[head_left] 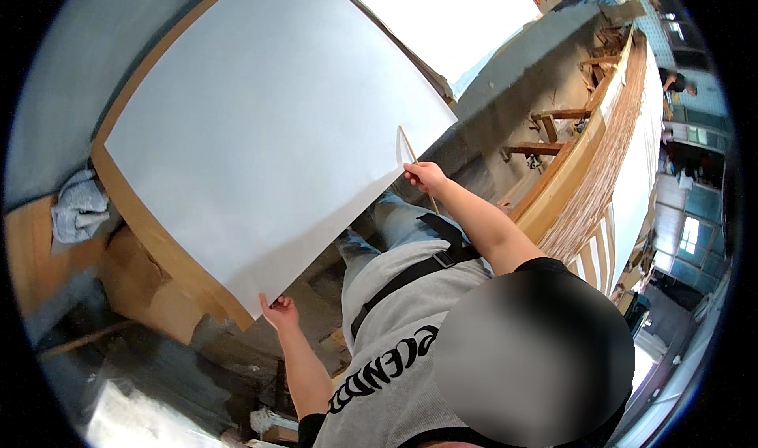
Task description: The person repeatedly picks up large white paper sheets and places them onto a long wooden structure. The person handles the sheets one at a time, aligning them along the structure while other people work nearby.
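1. My right hand (pixel 425 176) is closed around a thin wooden stick (pixel 407 142), which stands tilted at the near edge of the large white sheet (pixel 276 124).
2. My left hand (pixel 280 312) is at the near left corner of the same sheet, with one finger stretched along it; I cannot tell if the hand grips the sheet or only touches it.
3. The white sheet lies on a brown board (pixel 158 247), whose border shows along the far edge and the left edge.
4. A grey cloth (pixel 80 207) lies just beyond the far left corner of this board.
5. To my right there is a long wooden structure (pixel 570 181), well apart from the board, and farther away another person (pixel 673 82).
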A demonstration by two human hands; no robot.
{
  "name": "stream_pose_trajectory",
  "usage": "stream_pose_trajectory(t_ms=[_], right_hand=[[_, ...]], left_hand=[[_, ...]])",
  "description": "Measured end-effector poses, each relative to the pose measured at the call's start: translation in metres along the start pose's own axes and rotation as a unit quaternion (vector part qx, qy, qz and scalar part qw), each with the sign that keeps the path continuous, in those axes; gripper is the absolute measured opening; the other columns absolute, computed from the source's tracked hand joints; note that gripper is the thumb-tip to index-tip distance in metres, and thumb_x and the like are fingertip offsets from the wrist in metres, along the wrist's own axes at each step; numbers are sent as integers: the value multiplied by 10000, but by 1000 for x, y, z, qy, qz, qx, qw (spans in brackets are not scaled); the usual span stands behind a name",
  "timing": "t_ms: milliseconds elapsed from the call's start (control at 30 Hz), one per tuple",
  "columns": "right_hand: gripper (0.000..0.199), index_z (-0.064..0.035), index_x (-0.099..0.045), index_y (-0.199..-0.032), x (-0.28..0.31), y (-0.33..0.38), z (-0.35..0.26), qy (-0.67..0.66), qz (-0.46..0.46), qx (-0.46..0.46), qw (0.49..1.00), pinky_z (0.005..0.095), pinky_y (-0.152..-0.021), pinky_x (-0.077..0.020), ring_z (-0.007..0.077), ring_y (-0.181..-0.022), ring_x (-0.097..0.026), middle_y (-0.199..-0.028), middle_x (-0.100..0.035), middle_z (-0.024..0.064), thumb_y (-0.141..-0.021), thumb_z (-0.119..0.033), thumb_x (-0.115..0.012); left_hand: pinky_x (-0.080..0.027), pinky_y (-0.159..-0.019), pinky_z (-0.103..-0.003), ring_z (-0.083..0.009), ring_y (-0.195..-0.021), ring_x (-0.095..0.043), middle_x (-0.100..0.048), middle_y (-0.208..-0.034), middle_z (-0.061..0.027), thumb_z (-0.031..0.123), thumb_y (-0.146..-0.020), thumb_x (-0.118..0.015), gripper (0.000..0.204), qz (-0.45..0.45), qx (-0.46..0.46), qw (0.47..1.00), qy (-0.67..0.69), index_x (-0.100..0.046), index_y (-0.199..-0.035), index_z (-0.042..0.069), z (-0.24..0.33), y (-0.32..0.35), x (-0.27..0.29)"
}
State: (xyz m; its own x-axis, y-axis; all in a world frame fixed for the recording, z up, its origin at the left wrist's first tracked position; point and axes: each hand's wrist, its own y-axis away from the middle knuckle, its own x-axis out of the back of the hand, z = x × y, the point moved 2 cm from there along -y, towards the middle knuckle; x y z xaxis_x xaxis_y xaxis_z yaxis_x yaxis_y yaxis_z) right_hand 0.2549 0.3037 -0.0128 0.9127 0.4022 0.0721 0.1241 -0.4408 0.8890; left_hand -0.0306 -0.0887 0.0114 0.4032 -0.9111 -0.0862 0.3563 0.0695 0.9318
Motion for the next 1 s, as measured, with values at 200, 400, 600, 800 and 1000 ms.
stream_pose_trajectory(t_ms=[200, 400, 600, 800, 1000], right_hand=[[303, -72, -544, -710, -7, 25, -22, -91, -82, -11, 992, 184, -350, -245, 51, -460, -419, -606, -522, -10, -787, -361, -590], [392, -33, -608, -641, -13, 5, -16, 158, -30, 144, 976, 278, -523, -453, 127, -511, -561, -565, -598, 42, -812, -377, -527], [337, 1, -582, -623, -4, 68, -95, 122, -116, 214, 962, 273, -490, -447, 132, -493, -556, -561, -593, 66, -797, -268, -478], [291, -16, -529, -625, 31, 143, -189, -79, -189, 254, 945, 234, -408, -392, 119, -570, -596, -602, -574, 64, -830, -212, -469], [240, 10, -564, -767, 124, 211, -204, -204, -133, 348, 905, 296, -440, -511, 167, -748, -633, -774, -613, 106, -832, -196, -458]], left_hand=[[-273, -389, -270, -150, -465, -367, -482, -678, -48, 358, -837, -499, 316, -42, 10, 991, -130, -496, -931, 56, -6, -4, -10], [-258, -398, -253, -123, -450, -348, -485, -647, -32, 320, -803, -523, 260, -15, -108, 957, -268, -507, -912, 85, 32, 20, -15], [-267, -486, -284, -151, -542, -319, -466, -713, -40, 352, -771, -527, 318, -178, -372, 879, -238, -510, -875, 52, 62, 145, -168], [-360, -659, -338, -217, -762, -424, -496, -907, -105, 273, -771, -546, 340, -302, -531, 789, -71, -503, -989, 16, 92, 310, -324], [-386, -801, -369, -252, -889, -488, -524, -1001, -141, 220, -782, -542, 344, -537, -458, 706, -64, -510, -1037, -7, 20, 426, -450]])
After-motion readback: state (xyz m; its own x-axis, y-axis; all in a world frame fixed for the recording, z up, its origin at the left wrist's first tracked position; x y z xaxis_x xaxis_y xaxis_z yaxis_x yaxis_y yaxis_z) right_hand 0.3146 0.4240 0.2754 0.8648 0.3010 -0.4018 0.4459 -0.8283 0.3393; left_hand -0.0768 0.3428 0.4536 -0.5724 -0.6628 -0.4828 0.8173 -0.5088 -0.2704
